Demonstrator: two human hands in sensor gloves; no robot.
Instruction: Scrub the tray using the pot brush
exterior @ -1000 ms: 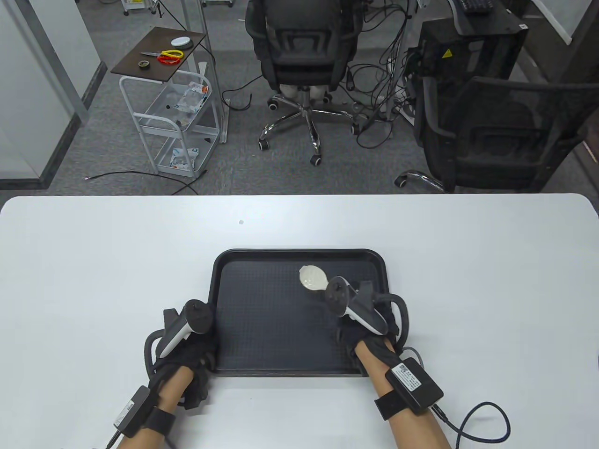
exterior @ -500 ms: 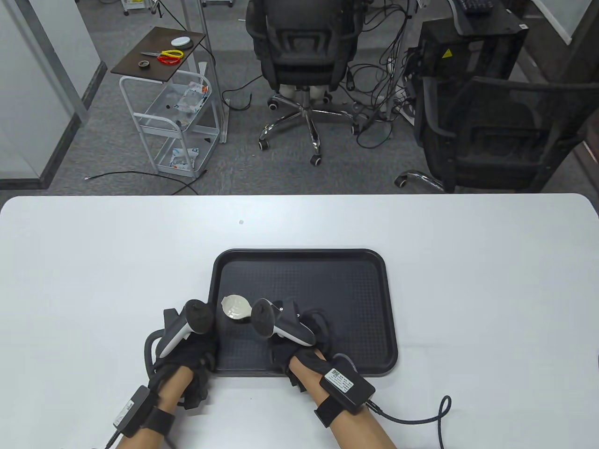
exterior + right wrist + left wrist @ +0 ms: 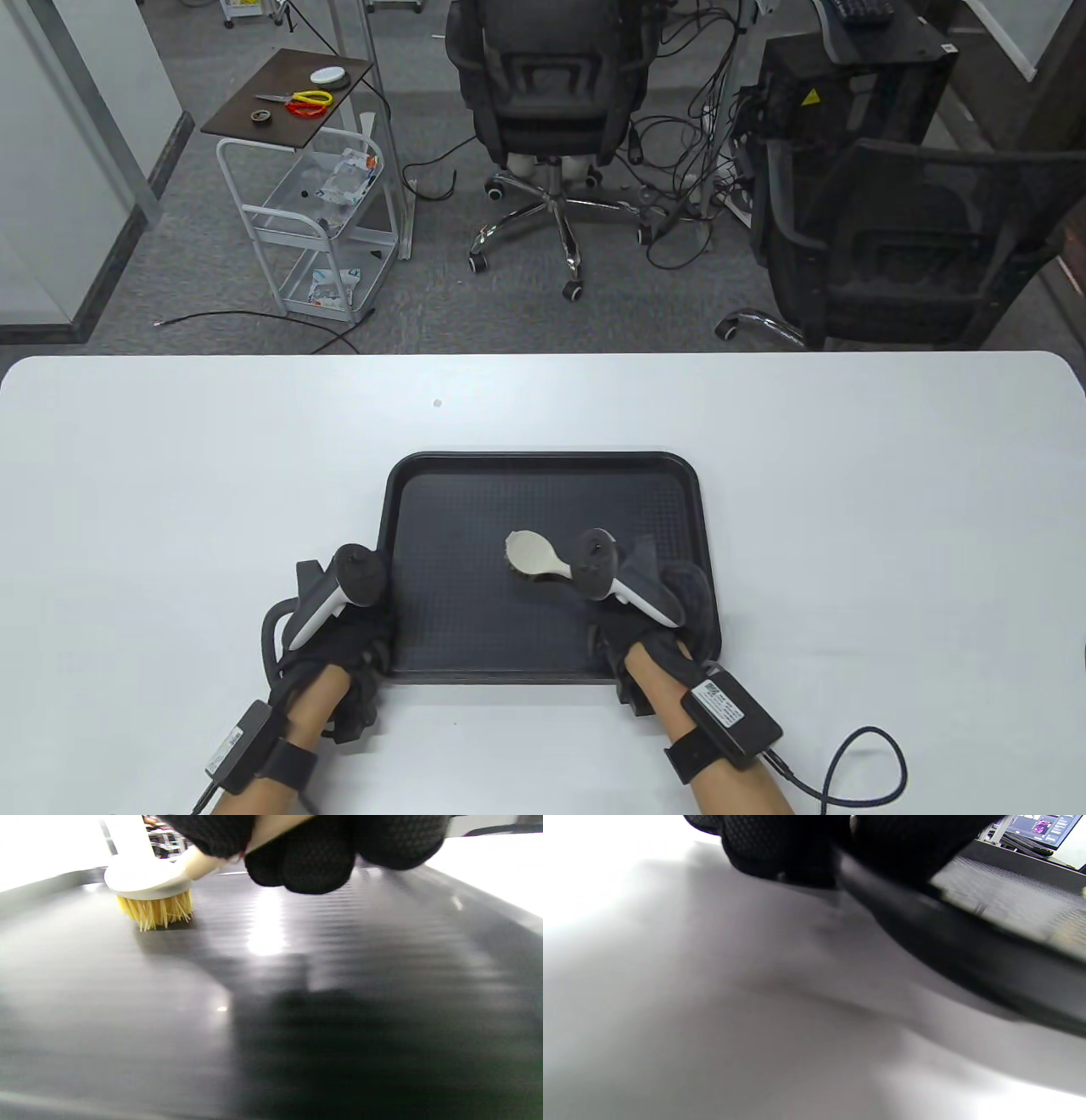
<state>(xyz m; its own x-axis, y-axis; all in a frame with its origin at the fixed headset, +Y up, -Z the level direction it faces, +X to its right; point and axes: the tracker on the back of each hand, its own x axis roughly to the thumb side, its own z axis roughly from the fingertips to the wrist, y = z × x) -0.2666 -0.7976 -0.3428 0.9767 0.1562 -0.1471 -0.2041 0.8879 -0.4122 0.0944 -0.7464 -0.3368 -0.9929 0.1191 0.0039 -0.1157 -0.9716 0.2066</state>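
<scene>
A black textured tray (image 3: 475,509) lies on the white table near its front edge. My right hand (image 3: 653,603) grips the handle of a cream pot brush (image 3: 533,553) and holds its round head on the tray floor near the middle. In the right wrist view the brush (image 3: 148,887) stands with its yellow bristles down on the tray (image 3: 297,984), my fingers (image 3: 314,857) wrapped around the handle. My left hand (image 3: 348,611) holds the tray's front left corner; in the left wrist view the fingers (image 3: 780,844) sit on the tray rim (image 3: 946,942).
The white table (image 3: 170,475) stretches wide to both sides of the tray. A cable (image 3: 857,772) trails from my right wrist across the table's front right. Office chairs and a cart stand on the floor beyond the far edge.
My right hand swept the brush from the tray's back right to its front left, then back right to the middle. My left hand and the tray have stayed in place.
</scene>
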